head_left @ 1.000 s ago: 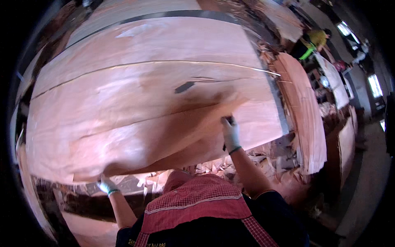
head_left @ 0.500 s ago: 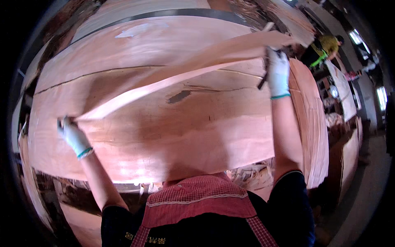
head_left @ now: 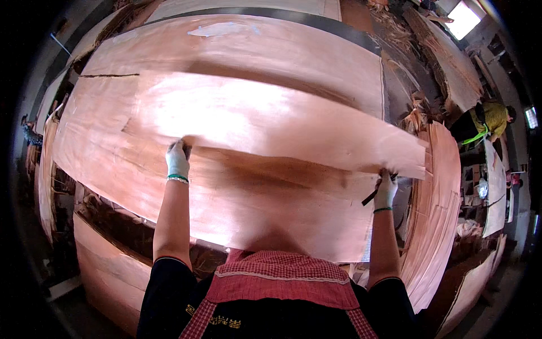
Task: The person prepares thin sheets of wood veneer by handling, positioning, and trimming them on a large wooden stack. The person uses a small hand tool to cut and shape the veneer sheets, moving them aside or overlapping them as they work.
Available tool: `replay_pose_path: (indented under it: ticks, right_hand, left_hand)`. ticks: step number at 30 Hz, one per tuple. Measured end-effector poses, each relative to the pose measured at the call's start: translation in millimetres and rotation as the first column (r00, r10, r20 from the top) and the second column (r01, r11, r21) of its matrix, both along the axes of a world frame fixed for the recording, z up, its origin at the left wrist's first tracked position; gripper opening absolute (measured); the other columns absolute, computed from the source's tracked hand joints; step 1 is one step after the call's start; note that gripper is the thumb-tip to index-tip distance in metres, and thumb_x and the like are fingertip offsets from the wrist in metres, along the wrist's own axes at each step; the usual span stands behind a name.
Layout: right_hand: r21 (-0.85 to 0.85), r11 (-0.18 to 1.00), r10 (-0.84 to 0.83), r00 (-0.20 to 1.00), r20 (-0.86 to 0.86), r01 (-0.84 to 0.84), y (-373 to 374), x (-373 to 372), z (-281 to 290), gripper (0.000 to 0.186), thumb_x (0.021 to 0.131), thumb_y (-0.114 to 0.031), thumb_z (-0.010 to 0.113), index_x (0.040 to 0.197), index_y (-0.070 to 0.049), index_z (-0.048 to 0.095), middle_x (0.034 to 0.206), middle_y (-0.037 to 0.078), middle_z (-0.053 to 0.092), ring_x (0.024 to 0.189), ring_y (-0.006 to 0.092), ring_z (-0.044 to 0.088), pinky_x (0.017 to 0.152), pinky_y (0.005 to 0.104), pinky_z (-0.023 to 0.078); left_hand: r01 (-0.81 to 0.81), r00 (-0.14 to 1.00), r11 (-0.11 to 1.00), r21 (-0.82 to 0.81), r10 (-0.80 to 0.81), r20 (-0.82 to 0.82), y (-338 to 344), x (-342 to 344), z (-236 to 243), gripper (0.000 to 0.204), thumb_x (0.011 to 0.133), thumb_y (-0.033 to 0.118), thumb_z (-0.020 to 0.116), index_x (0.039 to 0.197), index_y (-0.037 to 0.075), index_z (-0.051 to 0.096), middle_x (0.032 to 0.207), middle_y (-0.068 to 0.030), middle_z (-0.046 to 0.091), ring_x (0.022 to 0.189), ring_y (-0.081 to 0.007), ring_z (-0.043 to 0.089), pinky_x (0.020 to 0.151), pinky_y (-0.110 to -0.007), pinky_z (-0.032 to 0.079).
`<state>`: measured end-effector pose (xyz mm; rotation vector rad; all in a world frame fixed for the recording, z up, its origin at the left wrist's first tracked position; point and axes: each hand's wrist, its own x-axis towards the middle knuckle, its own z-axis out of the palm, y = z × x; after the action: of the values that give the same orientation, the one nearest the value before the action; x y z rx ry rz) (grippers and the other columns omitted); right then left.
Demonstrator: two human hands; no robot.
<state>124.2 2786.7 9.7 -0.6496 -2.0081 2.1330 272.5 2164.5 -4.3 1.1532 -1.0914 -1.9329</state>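
Observation:
A long strip of pale reddish wood veneer (head_left: 316, 124) lies slantwise over a large veneer sheet (head_left: 101, 152), its near edge raised a little and casting shadow. My left hand (head_left: 178, 160), in a white glove with dark fingertips, pinches that near edge left of the middle. Near the strip's right end, my gloved right hand (head_left: 386, 190) grips the same edge. A dark, narrow tool (head_left: 370, 197) juts from the right hand; its kind cannot be made out. At the sheet's left a dark crack (head_left: 110, 75) shows, and farther back lies a whitish patch (head_left: 217, 29).
Stacked veneer strips (head_left: 437, 209) stand close on the right. Beyond them a person in a yellow-green top (head_left: 495, 120) bends beside a pale sheet (head_left: 495, 186). Another veneer stack (head_left: 110, 257) sits low at the left front. Torn scraps (head_left: 415, 110) lie at the back right.
The strip has swung from a lifted, twisted position to lying nearly flat, covering the sheet's dark hole. My left hand has moved right, my right hand down toward me. The view has shifted.

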Motion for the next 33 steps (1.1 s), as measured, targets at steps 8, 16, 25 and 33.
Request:
replay_pose_path:
  ticks: [8,16,25,33]
  right_hand:
    - [0.057,0.998,-0.021,0.995,0.095,0.016,25,15,-31,0.015,0.091,-0.020,0.063,0.093,-0.008,0.055,0.069,0.002,0.058,0.047,0.0079,0.045,0.039,0.0237,0.036]
    - [0.005,0.969,0.246,0.965,0.089,-0.248,-38,-37,-5,0.020,0.098,-0.021,0.052,0.108,-0.005,0.060,0.083,0.006,0.060,0.059,0.0109,0.051,0.048,0.0245,0.042]
    - [0.106,0.882,0.425,0.873,0.241,-0.459,-171,-154,-6,0.030,0.099,-0.027,0.053,0.117,-0.003,0.052,0.073,0.007,0.058,0.050,0.0147,0.052,0.042,0.0293,0.042]
    - [0.295,0.423,0.758,0.513,0.404,-0.857,-211,-10,-69,0.026,0.098,-0.029,0.053,0.104,-0.004,0.060,0.070,0.001,0.054,0.058,0.0106,0.051,0.050,0.0271,0.042]
  left_hand:
    - [0.162,0.732,0.835,-0.526,0.255,0.631,14,14,-17,0.020,0.087,0.013,0.064,0.102,0.001,0.060,0.101,-0.0124,0.064,0.085,-0.0216,0.063,0.070,-0.035,0.055]
    - [0.802,0.557,-0.281,-0.527,0.035,0.830,196,-106,-12,0.059,0.099,0.035,0.041,0.146,0.001,0.032,0.152,-0.0192,0.029,0.144,-0.0312,0.022,0.118,-0.048,0.012]
    - [0.840,0.503,-0.231,-0.492,-0.013,0.864,211,-120,-20,0.071,0.093,0.045,0.046,0.147,0.003,0.028,0.155,-0.0161,0.023,0.145,-0.0306,0.018,0.118,-0.048,0.010]
    - [0.788,0.571,-0.327,-0.522,0.068,0.818,169,-112,-34,0.064,0.094,0.031,0.047,0.148,0.006,0.027,0.156,-0.0155,0.024,0.144,-0.0314,0.023,0.118,-0.046,0.016]
